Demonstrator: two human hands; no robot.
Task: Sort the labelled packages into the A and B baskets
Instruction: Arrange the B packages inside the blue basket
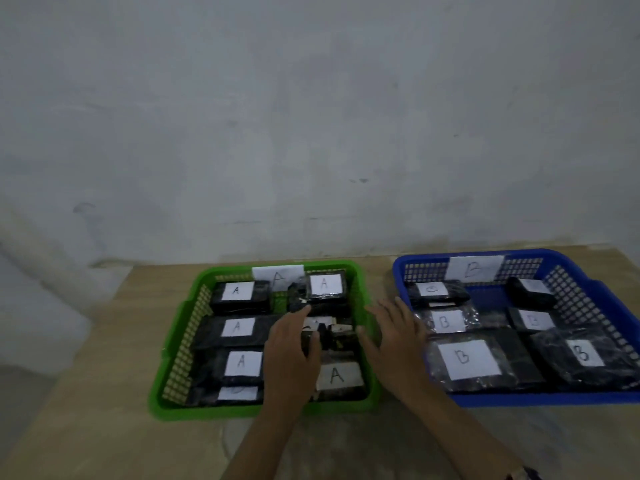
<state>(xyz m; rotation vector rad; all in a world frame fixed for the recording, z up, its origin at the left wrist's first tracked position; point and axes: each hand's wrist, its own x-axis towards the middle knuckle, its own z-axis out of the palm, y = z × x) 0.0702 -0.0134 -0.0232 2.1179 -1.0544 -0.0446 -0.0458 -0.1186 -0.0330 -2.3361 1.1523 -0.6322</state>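
Note:
A green basket (173,344) with an A card on its back wall holds several black packages with white A labels, such as one at its left (237,327). To its right, a blue basket (588,292) marked B holds several black packages with B labels, among them a large one (469,360). My left hand (294,355) hovers flat over the middle of the green basket, fingers straight, above a small dark package (337,336). My right hand (394,337) is spread over the green basket's right rim, between the two baskets. Neither hand holds anything.
Both baskets sit on a light wooden table (86,410) pushed against a grey wall. The table's left edge runs near the green basket; bare wood lies in front of the baskets, where my forearms cross it.

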